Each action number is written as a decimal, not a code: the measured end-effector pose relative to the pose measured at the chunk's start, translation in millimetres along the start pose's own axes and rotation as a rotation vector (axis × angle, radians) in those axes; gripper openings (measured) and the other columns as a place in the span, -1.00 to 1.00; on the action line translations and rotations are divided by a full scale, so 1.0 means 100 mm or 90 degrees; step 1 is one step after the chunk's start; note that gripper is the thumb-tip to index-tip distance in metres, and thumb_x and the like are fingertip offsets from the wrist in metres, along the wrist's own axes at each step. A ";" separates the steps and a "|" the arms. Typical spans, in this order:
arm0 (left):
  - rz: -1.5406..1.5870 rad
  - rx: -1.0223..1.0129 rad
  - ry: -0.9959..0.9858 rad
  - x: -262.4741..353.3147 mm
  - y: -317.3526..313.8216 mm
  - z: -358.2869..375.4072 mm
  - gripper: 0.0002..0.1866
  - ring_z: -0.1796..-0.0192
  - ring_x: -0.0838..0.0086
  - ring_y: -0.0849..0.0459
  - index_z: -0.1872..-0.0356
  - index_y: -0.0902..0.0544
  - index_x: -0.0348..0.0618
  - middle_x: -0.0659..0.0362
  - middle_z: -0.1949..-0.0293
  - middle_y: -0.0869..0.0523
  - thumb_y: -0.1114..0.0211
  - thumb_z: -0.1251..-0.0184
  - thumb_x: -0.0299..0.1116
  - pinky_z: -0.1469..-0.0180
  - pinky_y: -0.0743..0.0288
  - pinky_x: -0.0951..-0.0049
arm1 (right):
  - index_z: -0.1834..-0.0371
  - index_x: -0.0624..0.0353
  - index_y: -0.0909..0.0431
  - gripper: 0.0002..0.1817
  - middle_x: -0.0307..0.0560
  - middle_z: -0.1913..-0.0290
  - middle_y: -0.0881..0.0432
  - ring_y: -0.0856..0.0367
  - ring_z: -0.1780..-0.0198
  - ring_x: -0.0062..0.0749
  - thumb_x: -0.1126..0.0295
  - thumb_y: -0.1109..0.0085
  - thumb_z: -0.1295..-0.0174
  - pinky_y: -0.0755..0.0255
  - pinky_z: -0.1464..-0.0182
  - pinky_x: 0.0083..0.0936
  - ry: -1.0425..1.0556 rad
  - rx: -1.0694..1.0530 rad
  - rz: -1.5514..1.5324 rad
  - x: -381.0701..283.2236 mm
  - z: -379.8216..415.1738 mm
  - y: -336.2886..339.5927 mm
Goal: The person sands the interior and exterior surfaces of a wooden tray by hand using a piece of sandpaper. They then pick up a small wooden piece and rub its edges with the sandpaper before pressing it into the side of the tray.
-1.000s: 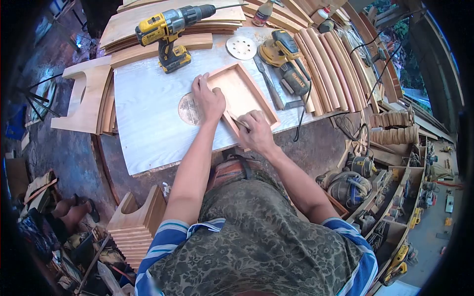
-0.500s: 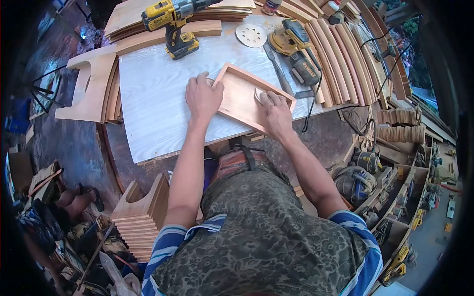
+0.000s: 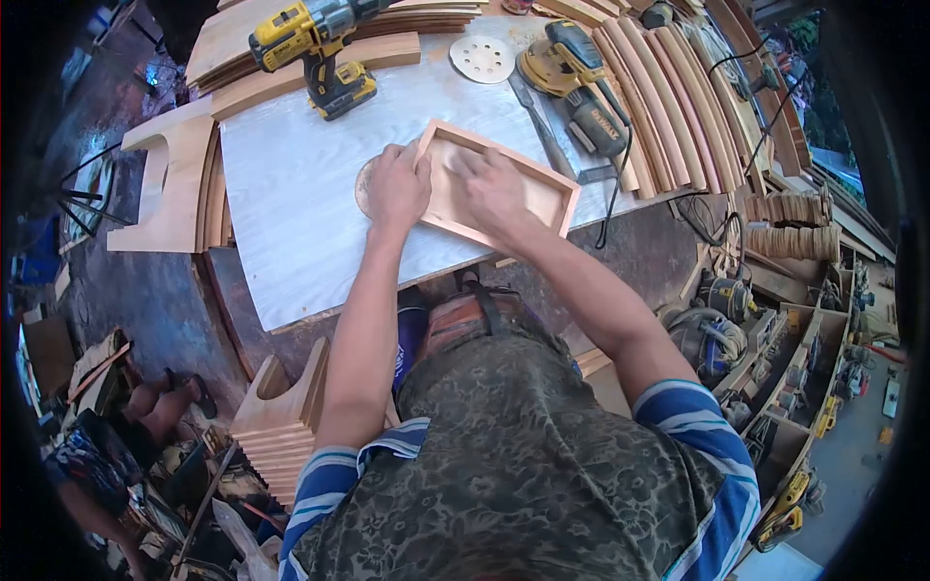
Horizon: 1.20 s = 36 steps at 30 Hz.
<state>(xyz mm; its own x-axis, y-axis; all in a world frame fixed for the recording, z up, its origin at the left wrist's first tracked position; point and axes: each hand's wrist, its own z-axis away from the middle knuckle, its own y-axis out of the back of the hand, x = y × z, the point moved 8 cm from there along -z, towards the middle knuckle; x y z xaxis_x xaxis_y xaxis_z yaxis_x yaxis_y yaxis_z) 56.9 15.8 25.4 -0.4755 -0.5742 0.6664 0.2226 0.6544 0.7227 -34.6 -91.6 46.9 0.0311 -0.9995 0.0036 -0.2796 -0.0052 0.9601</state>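
A shallow rectangular wooden tray (image 3: 441,219) lies at a slant on the pale wood-grain board (image 3: 291,194). My left hand (image 3: 399,189) grips its left end, fingers closed around the rim. A round sanding disc (image 3: 363,189) shows partly beneath that hand, at its left. Inside the tray, my right hand (image 3: 492,192) presses on the floor with bent fingers, smeared by motion. The pale piece of sandpaper seen under it earlier is now mostly hidden. Beyond the tray lies another sanding disc (image 3: 482,59) with holes.
A yellow cordless drill (image 3: 325,58) stands at the back left. The corded sander (image 3: 576,82) and a dark flat metal tool (image 3: 542,131) lie right of the tray. Stacked wood strips (image 3: 668,107) line the right; cut boards (image 3: 174,184) overhang the left. A person's legs (image 3: 170,407) show lower left.
My right hand has slid left and away from me along the tray floor. My left hand stays at the tray's left end, with more of the disc beneath showing. The view has shifted slightly.
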 end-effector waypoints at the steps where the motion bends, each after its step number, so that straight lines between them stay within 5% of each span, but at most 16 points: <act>1: -0.011 0.004 0.000 -0.01 0.00 -0.02 -0.67 -0.04 -0.09 -0.66 -0.14 -0.73 -0.18 -0.15 0.06 -0.71 -0.23 -0.52 -0.24 -0.13 -0.52 -0.03 | -0.20 0.20 -0.63 -0.52 -0.07 -0.10 -0.68 -0.60 -0.04 -0.14 0.45 -0.16 -0.15 -0.55 -0.12 -0.30 -0.031 -0.056 0.004 0.13 0.17 0.14; 5: 0.019 0.030 -0.004 -0.01 0.04 -0.03 -0.69 -0.01 -0.04 -0.66 -0.09 -0.76 -0.18 -0.06 0.11 -0.70 -0.29 -0.47 -0.25 -0.11 -0.55 0.00 | -0.34 0.22 -0.55 -0.41 -0.06 -0.19 -0.71 -0.64 -0.06 -0.18 0.49 -0.16 -0.14 -0.60 -0.11 -0.32 -0.068 -0.087 0.036 0.50 0.69 0.15; 20: 0.088 0.013 0.029 -0.12 0.01 -0.08 -0.67 0.06 -0.05 -0.69 -0.04 -0.77 -0.25 -0.15 0.15 -0.70 -0.23 -0.56 -0.22 -0.04 -0.56 -0.01 | -0.37 0.11 -0.58 -0.45 -0.09 -0.43 -0.58 -0.54 -0.10 -0.09 0.34 -0.10 -0.27 -0.48 -0.18 -0.16 0.026 -0.026 -0.112 0.18 0.16 -0.05; 29: 0.039 0.013 0.046 -0.06 0.07 -0.08 -0.63 0.12 -0.03 -0.71 -0.17 -0.77 -0.10 -0.10 0.21 -0.71 -0.18 -0.60 -0.13 -0.01 -0.56 0.03 | -0.32 0.15 -0.61 -0.44 -0.08 -0.33 -0.62 -0.61 -0.01 -0.15 0.39 -0.17 -0.18 -0.53 -0.07 -0.24 0.087 -0.063 -0.037 0.23 0.31 0.14; 36: 0.031 0.004 0.042 -0.07 0.05 -0.08 -0.67 0.00 -0.02 -0.68 -0.13 -0.76 -0.12 -0.11 0.14 -0.73 -0.18 -0.59 -0.18 -0.11 -0.55 0.01 | -0.39 0.15 -0.54 -0.41 -0.08 -0.48 -0.54 -0.60 -0.03 -0.15 0.37 -0.15 -0.23 -0.54 -0.08 -0.21 0.082 -0.087 -0.108 0.10 -0.04 -0.18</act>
<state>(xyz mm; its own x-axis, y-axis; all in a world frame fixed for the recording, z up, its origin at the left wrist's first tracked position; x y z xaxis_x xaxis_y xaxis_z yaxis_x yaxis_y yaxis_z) 68.1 19.5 25.4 -0.4073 -0.5720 0.7120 0.2389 0.6857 0.6876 -25.5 -101.3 30.6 0.1914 -0.9724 -0.1338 -0.1285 -0.1600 0.9787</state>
